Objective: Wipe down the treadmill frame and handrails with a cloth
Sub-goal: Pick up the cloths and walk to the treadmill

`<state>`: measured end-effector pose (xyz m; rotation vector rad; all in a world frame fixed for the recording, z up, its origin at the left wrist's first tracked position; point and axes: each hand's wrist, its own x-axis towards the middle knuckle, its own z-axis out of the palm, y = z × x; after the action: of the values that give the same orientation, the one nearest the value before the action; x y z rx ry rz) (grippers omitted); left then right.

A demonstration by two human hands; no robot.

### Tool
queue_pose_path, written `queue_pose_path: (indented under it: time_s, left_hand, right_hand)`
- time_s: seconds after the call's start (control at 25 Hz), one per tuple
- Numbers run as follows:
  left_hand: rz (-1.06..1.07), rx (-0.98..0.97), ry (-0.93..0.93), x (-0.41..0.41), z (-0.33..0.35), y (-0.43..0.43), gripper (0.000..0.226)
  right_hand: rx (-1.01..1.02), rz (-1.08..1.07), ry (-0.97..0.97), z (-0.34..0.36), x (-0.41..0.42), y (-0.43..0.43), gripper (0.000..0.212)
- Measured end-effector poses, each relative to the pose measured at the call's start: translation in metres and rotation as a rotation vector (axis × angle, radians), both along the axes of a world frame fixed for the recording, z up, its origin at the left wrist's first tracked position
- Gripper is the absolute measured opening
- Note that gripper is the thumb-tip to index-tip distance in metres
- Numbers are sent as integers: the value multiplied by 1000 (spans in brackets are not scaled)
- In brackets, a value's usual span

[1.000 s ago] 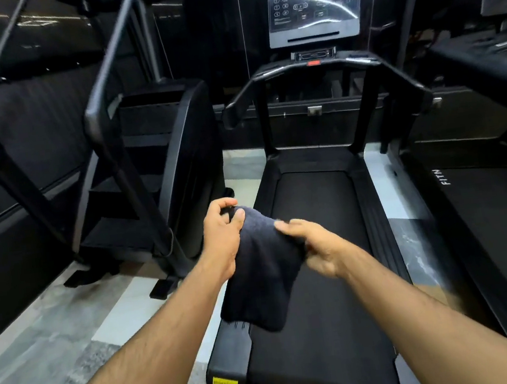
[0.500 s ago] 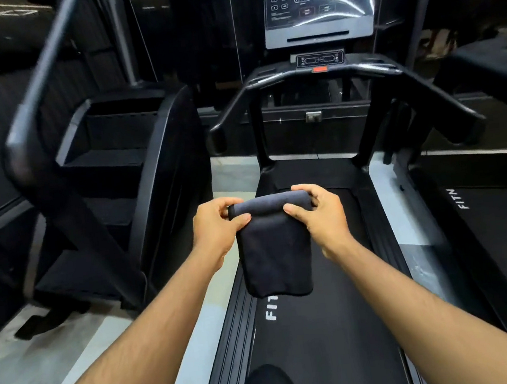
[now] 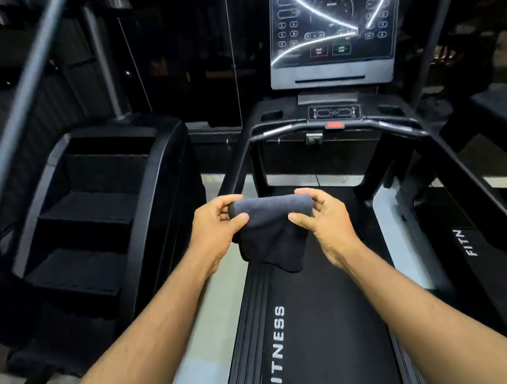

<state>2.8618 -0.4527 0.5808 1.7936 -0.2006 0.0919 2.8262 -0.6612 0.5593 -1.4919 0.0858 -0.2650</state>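
Both hands raised over the treadmill belt (image 3: 330,325), left hand (image 3: 215,231) and right hand (image 3: 328,221) each pinching an end of a folded dark cloth (image 3: 271,231), cloth hanging between them, handrails (image 3: 450,153) and console (image 3: 333,31) ahead

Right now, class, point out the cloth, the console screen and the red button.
cloth (image 3: 271,237): head view, middle of the hanging fold.
console screen (image 3: 334,23): head view, middle of the glass panel.
red button (image 3: 334,125): head view, centre of its face.
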Motion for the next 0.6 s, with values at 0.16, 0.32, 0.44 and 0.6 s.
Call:
queue_pose_path:
  time_s: [0.16,0.32,0.44,0.6]
  left_hand:
    - [15,18,-60,42,45,-21,16]
    - [0,-75,10,92,46,-57,15]
    - [141,-159,58,138,38,-89,15]
    - [223,-296,211,185,35,-111,26]
  right_hand:
    - [-130,-25,-45,42,54,-18,18]
    - [-23,116,-4,39,99,-31,29]
    - [105,330,37,11,141,-50,68]
    - [59,312,21,4,196,-71,80]
